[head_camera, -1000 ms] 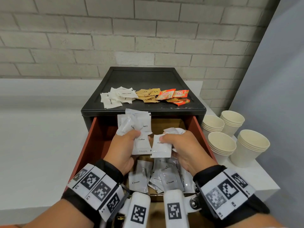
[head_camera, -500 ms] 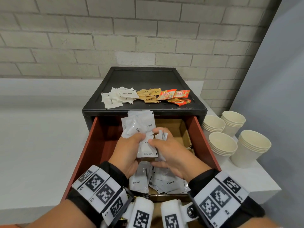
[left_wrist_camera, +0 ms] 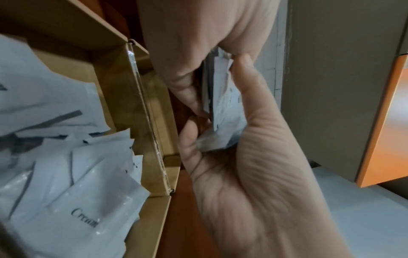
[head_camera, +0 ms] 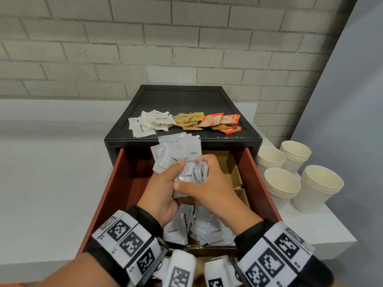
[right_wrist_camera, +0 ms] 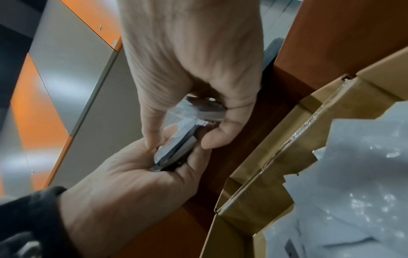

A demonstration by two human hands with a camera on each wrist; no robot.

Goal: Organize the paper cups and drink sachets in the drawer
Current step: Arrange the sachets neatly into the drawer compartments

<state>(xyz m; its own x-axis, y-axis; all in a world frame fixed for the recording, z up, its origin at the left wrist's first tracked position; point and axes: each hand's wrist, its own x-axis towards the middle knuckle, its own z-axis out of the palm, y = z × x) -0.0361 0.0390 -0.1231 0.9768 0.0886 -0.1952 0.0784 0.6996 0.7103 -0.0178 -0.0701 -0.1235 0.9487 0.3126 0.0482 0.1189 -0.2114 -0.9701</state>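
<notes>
Both hands over drawer (head_camera: 116,183) | left hand (head_camera: 160,193) grips coffee sachets (head_camera: 178,156) | right hand (head_camera: 211,187) pinches same stack

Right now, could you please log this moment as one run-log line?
left hand: grips coffee sachets | right hand: grips coffee sachets | above open drawer | cups: outside

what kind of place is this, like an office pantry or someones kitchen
Probably an office pantry or coffee station: stacks of paper cups on a white counter, and a drawer of Coffee sachets and Cream sachets.
</notes>
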